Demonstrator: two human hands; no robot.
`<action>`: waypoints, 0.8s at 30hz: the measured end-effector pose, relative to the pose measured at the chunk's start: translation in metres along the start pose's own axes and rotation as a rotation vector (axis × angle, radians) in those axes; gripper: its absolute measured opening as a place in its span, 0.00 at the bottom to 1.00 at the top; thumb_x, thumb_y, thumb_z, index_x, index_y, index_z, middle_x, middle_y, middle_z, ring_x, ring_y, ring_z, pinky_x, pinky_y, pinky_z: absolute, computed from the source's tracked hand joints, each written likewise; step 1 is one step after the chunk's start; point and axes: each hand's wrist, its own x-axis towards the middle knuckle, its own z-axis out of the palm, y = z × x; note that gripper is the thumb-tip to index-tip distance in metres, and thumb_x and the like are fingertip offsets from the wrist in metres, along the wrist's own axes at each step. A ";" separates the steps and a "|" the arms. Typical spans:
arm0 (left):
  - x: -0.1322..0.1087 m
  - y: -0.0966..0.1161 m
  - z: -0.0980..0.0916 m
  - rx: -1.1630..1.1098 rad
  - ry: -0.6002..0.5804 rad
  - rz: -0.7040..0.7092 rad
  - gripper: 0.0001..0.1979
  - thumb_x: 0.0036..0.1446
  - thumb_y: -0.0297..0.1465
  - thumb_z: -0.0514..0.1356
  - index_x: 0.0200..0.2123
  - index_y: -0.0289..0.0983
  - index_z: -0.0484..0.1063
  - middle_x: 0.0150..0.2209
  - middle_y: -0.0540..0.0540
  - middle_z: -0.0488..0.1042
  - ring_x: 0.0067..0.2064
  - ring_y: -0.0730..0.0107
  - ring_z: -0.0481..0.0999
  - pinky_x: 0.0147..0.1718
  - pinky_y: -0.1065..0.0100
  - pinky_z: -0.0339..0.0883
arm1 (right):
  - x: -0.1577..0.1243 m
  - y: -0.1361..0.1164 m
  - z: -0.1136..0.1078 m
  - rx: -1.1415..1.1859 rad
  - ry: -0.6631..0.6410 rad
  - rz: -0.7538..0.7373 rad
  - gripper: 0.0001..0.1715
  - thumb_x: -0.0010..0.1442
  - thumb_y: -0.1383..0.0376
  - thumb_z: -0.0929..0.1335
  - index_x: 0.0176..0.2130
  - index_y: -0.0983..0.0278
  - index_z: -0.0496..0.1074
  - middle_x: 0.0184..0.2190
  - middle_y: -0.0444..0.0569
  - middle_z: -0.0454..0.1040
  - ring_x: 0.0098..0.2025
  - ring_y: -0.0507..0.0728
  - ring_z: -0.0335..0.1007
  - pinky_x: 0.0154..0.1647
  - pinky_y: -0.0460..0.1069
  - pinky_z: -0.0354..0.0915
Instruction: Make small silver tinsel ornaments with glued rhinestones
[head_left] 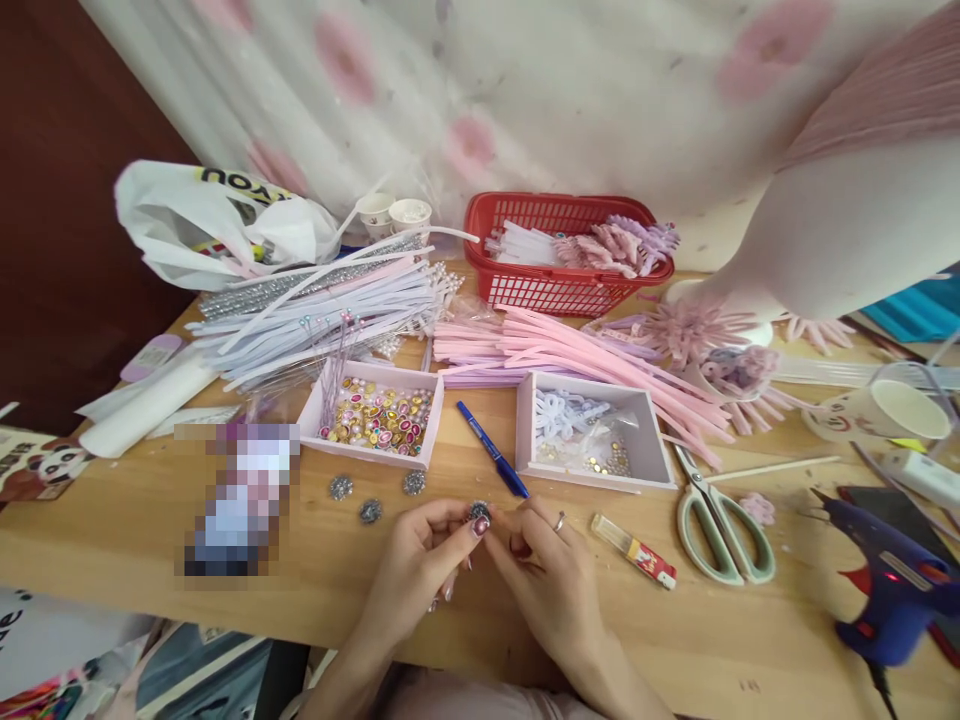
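Note:
Close to the table's front edge, my left hand (420, 560) pinches a small round silver tinsel rosette (478, 510) between thumb and fingers. My right hand (551, 575), a ring on one finger, is closed with its fingertips against the rosette's right side; the fingers partly cover it. Three similar rosettes lie on the wood just beyond my left hand, one of them a silver rosette (370, 511). A blue pen (491, 448) points toward my right hand. To that hand's right lies a lighter (634, 551) with a red label.
Behind my hands stand a box of gems (386, 415) and a box of white pieces (596, 430). Pink pipe cleaners (577, 350) lie before a red basket (559, 290). At right are scissors (724, 530) and a blue glue gun (892, 580); at left, a blurred phone-like object (244, 500).

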 end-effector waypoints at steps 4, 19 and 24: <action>-0.001 0.001 0.005 0.034 -0.015 0.015 0.23 0.48 0.48 0.67 0.34 0.32 0.78 0.18 0.55 0.65 0.14 0.83 0.55 0.11 0.76 0.45 | -0.004 0.002 -0.005 -0.009 0.005 0.003 0.18 0.69 0.66 0.65 0.26 0.62 0.68 0.18 0.40 0.64 0.19 0.49 0.59 0.20 0.44 0.55; -0.006 -0.028 0.012 0.200 -0.013 0.470 0.21 0.58 0.36 0.66 0.55 0.46 0.75 0.44 0.45 0.72 0.35 0.72 0.72 0.31 0.73 0.71 | -0.006 0.005 -0.015 -0.013 0.091 0.048 0.24 0.70 0.62 0.64 0.22 0.62 0.61 0.18 0.39 0.61 0.18 0.48 0.59 0.20 0.43 0.54; -0.005 -0.032 0.012 0.167 -0.014 0.438 0.21 0.59 0.37 0.66 0.55 0.46 0.74 0.43 0.45 0.73 0.37 0.70 0.74 0.33 0.73 0.72 | -0.004 0.004 -0.014 -0.007 0.089 0.032 0.25 0.71 0.61 0.63 0.23 0.62 0.62 0.18 0.40 0.62 0.18 0.48 0.59 0.20 0.43 0.55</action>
